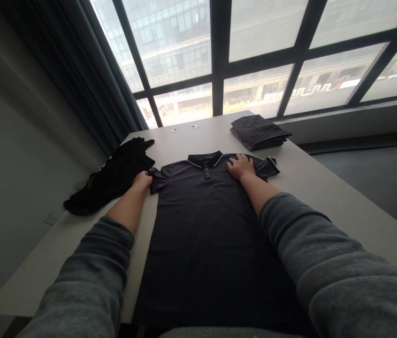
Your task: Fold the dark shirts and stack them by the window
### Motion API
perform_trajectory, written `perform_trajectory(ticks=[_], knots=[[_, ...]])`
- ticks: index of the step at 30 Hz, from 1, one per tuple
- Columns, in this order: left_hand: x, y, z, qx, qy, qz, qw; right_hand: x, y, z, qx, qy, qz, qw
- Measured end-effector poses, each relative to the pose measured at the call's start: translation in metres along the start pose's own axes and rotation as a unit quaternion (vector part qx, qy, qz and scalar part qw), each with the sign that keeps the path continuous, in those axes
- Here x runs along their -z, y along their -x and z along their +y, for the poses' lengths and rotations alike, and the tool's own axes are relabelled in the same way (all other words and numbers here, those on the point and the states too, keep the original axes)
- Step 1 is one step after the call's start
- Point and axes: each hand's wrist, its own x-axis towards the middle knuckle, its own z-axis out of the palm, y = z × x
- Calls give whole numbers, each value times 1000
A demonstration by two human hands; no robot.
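Note:
A dark polo shirt (205, 234) lies spread face up, its collar at the far end and its hem at the near table edge. White piping lines the collar, and a short row of buttons runs below it. My left hand (143, 180) is closed on the cuff of the sleeve on the left. On the other side, my right hand (241, 166) rests flat on the shoulder, fingers spread, with the right sleeve sticking out beyond it.
A rumpled heap of black clothing (114, 173) lies on the left of the white table (339, 206). Folded striped clothes (260, 131) are stacked at the back right. Two small white discs (184, 127) sit near the far edge. Windows and a dark curtain (89, 70) stand behind.

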Motion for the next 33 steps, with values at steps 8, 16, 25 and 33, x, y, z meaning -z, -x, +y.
perform_trajectory(ticks=[8, 16, 25, 33], knots=[[28, 5, 31, 21, 48, 39, 998, 29, 61, -115, 238, -61, 21, 969], [43, 21, 54, -85, 40, 48, 994, -1, 127, -268, 315, -103, -155, 931], [19, 32, 85, -245, 39, -1, 969, -7, 143, -279, 343, -112, -168, 918], [-17, 42, 71, -237, 36, -21, 971, 6, 179, -247, 479, -57, -131, 866]])
